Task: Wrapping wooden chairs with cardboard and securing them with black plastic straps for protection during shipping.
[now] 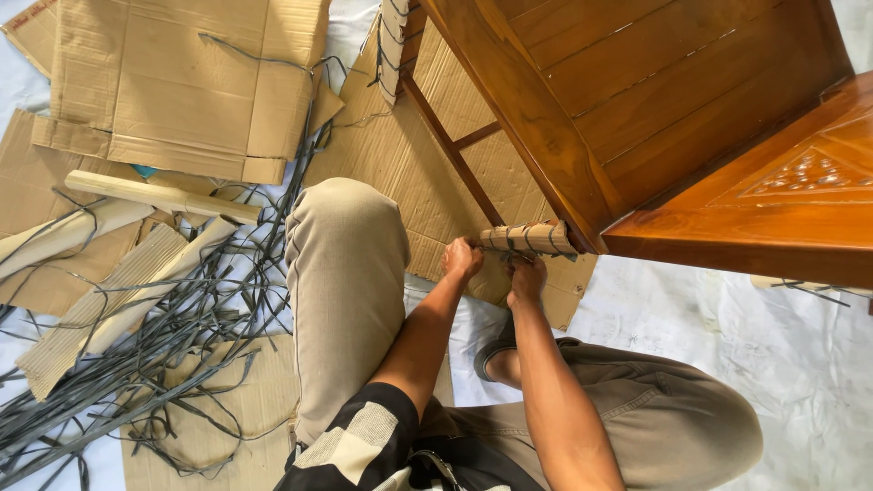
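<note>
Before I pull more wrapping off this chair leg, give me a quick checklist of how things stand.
1. Both hands on the wrapped leg: ok. The left hand and right hand are at the end of the cardboard wrap.
2. Straps on the wrap: not ok; dark bands are on it, uncut.
3. Tool in hand: cannot tell; the fingers hide whatever they grip.
4. Chair steady: cannot tell; it lies tipped, its footing out of view.
5. Floor around the knees: not ok; loose straps and cardboard sheets are strewn at the left.
</note>
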